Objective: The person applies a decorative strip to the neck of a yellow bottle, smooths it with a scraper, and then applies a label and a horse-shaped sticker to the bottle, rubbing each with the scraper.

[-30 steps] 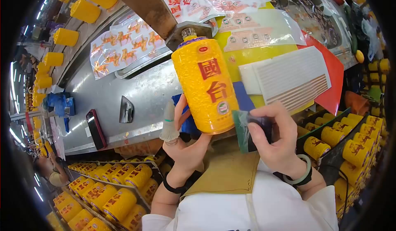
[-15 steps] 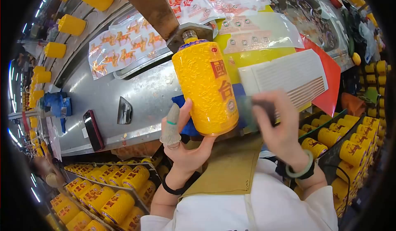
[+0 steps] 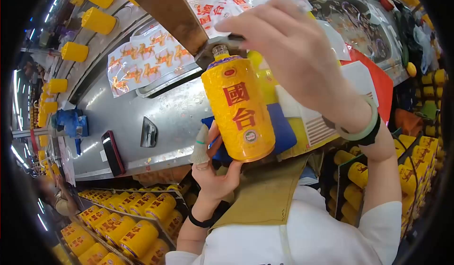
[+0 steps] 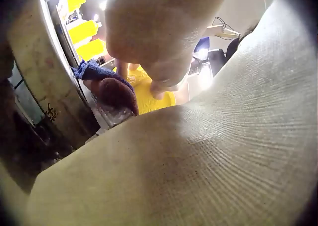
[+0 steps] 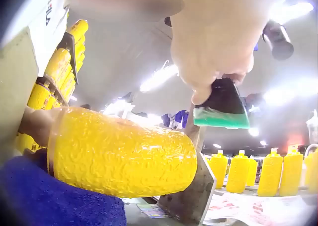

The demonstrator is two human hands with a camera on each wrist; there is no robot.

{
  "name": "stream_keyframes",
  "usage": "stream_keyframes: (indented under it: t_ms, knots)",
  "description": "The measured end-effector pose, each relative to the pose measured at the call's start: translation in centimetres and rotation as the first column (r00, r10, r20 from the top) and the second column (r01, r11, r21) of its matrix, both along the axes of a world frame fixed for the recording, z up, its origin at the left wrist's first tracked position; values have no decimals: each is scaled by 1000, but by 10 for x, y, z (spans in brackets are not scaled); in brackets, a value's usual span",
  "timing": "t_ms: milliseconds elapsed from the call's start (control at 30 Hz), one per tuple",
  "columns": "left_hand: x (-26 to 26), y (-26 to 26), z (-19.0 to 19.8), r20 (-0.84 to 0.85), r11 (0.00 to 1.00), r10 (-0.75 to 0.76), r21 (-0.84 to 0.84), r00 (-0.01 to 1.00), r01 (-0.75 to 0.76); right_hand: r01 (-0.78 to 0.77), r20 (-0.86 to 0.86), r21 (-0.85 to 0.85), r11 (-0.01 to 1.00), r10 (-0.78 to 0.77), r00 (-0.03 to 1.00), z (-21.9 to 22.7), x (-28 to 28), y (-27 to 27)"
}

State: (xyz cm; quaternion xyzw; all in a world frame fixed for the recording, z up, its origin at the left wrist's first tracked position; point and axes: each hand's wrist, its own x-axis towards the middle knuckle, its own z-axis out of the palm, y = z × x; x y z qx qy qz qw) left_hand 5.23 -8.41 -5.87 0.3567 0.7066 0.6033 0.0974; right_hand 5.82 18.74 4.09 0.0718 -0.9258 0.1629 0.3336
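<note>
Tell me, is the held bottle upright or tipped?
Tipped on its side: the right wrist view shows the bottle lying nearly level, while yellow bottles behind stand upright.

1. At the far end, the brown beam [image 3: 165, 14] and metal plate [image 5: 191, 193] stand in the way at the neck of the yellow bottle [image 3: 239, 109].
2. To the bottle's left, bare steel bench [image 3: 177, 118] leaves a passage, bounded by the dark wedge-shaped object [image 3: 149, 131] and the tray rim [image 3: 168, 81].
3. The left hand [image 3: 215, 177] blocks the near left corner, gripping the base.
4. On the right, the blue cloth [image 3: 283, 128] crowds low; the right hand [image 3: 298, 47] and its forearm cross overhead.
5. From the right wrist, I see open air between the bottle and the scraper [image 5: 221, 104].
</note>
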Motion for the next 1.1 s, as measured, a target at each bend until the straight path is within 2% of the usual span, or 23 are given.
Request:
stream_keyframes:
  t_ms: [67,133,200,267,367,400,433,467,500,567,667,700,733,767,833,900,933,967,1033,1067,1100]
  knots:
    - [-2,0,1,21,1000,-12,-5,1000,12,-83,-242,87,993,102,965,8,0,8]
    - [-2,-2,-1,47,1000,-21,-7,999,22,-230,-222,78,970,241,945,-8,21,-7]
    - [-3,-5,-6,87,999,-48,-20,995,50,-362,-143,-13,932,357,923,-25,51,-36]
    - [-4,-3,-3,89,998,-53,-14,995,54,-514,-112,46,856,516,849,-26,76,-52]
    - [-5,-4,-2,106,998,-68,-6,992,69,-491,-63,-59,869,488,871,-23,70,-49]
    - [-5,-3,0,88,997,-76,-24,993,79,-302,17,-101,948,305,952,-20,59,-41]
    - [-5,-3,1,69,995,-85,-44,994,88,-208,12,-132,969,212,977,-26,42,-25]
    - [-4,-3,0,83,996,-78,-42,994,81,-108,-63,-78,991,104,993,-36,22,-8]
    - [-3,-3,0,80,996,-73,-41,994,76,-113,-66,-77,991,109,992,-34,12,3]
    - [-3,-1,-1,73,998,-51,-35,996,54,-59,-283,78,995,79,956,-24,1,17]
    - [-3,3,0,39,999,-7,-33,999,8,-271,-126,76,959,279,952,-23,45,-27]
    - [-3,4,0,41,1000,-1,-28,999,2,-339,-210,80,937,348,914,-29,53,-44]
    - [-3,6,0,56,999,27,-41,998,-24,-484,-180,114,868,497,849,-28,63,-52]
    - [-3,7,0,70,997,52,-54,996,-48,-581,-72,32,814,581,811,-23,81,-62]
    - [-2,8,1,25,993,64,-101,998,-61,-542,-51,-85,836,540,840,-9,81,-58]
    - [-1,9,0,32,997,67,-40,997,-66,-285,-90,-84,955,277,957,-10,69,-46]
    - [-2,8,-3,24,998,54,-38,998,-53,-224,-47,-3,975,223,974,-8,66,-33]
    - [-2,7,-3,23,998,53,-38,998,-52,-223,-48,-2,975,222,974,-13,70,-39]
    - [-3,6,-3,81,998,50,-32,995,-48,-388,-113,-56,920,380,918,-29,91,-63]
    - [-3,6,0,81,998,51,-35,995,-48,-502,-27,-69,862,501,865,-26,106,-73]
    - [-3,6,3,58,998,29,-51,998,-26,-501,-66,-184,846,498,865,-25,110,-83]
